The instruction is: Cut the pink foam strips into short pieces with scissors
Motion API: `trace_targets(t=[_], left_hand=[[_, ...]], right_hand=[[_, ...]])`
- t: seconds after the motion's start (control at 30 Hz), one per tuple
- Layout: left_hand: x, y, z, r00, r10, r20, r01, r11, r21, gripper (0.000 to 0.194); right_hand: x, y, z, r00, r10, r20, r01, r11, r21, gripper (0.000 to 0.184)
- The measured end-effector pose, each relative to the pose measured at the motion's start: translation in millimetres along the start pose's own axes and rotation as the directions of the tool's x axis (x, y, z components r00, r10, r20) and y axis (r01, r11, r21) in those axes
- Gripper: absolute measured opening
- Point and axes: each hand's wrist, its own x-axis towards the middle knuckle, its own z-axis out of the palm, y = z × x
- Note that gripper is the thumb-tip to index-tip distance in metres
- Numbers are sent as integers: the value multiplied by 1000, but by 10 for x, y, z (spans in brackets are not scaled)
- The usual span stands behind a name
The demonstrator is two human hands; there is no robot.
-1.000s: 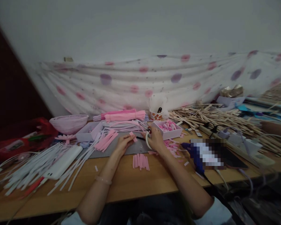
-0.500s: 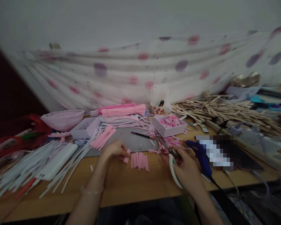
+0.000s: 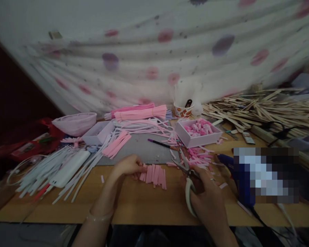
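Observation:
My right hand [image 3: 208,199] grips a pair of scissors [image 3: 190,192] by pale handles. Their blades stand apart and point up and away, to the left. Across from it, my left hand [image 3: 130,167] has its fingers pinched at the left end of a row of short pink pipe-cleaner pieces [image 3: 157,175], on the leftmost piece. These pieces lie side by side on the wooden table. Just beyond my left hand, a bunch of longer pink pipe cleaners [image 3: 117,144] rests on a grey mat [image 3: 137,148].
A white box [image 3: 195,137] holds pink bits, with pink scraps [image 3: 199,156] before it. A pencil [image 3: 159,143] lies on the mat. White pipe cleaners [image 3: 43,171] and a white phone-like slab [image 3: 70,168] are left. A blue glue gun [image 3: 244,185] and wooden sticks [image 3: 267,109] are right.
My left hand has moved right and brought its short pink piece against the left end of the row. The scissors stay in my right hand. The view has shifted and tilted.

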Motion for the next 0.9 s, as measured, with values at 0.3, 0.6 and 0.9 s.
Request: trace_targets(t=[0.3, 0.6, 0.9], left_hand=[[-77, -64, -26, 995, 96, -29, -97, 993, -71, 27], [-197, -214, -755, 786, 119, -607, -60, 991, 116, 20], [227, -299, -631, 597, 60, -800, 396, 845, 359, 21]], right_hand=[[6, 39, 20, 995, 98, 11, -96, 989, -115, 36], [-11, 44, 52, 996, 90, -2, -89, 980, -176, 50], [-10, 138, 91, 1000, 13, 23, -6, 959, -283, 43]])
